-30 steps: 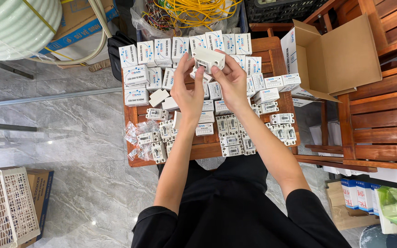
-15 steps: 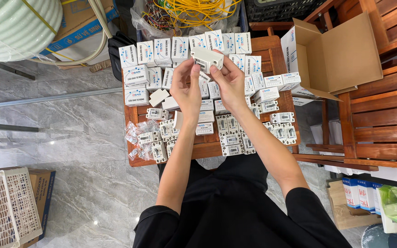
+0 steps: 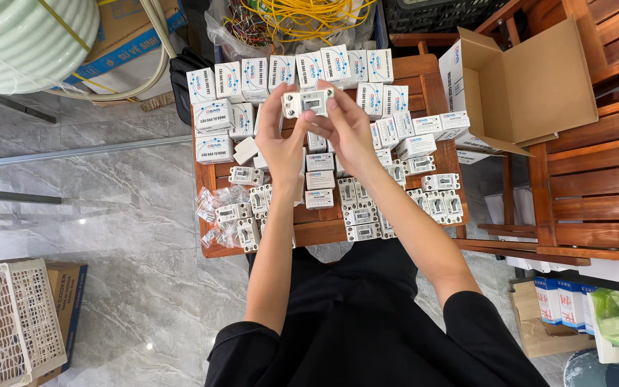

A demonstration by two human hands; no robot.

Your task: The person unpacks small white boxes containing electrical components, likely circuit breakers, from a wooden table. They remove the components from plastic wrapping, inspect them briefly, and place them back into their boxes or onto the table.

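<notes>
Both my hands hold one white electrical breaker switch (image 3: 308, 102) up over a small wooden table (image 3: 324, 233). My left hand (image 3: 281, 140) grips its left end and my right hand (image 3: 345, 129) its right end. Under them the table carries several small white printed boxes (image 3: 241, 75) at the far side. Several unboxed white breakers (image 3: 361, 212) lie nearer me. A few clear plastic bags (image 3: 213, 204) sit at the table's left edge.
An open cardboard box (image 3: 531, 86) stands at the right on a wooden chair (image 3: 596, 208). A ribbed white hose coil (image 3: 26, 43) lies far left, yellow cables (image 3: 309, 14) behind the table, a white plastic basket (image 3: 8, 330) on the marble floor.
The white breaker has been turned in my hands, so its front now faces me. Both hands stay raised over the table.
</notes>
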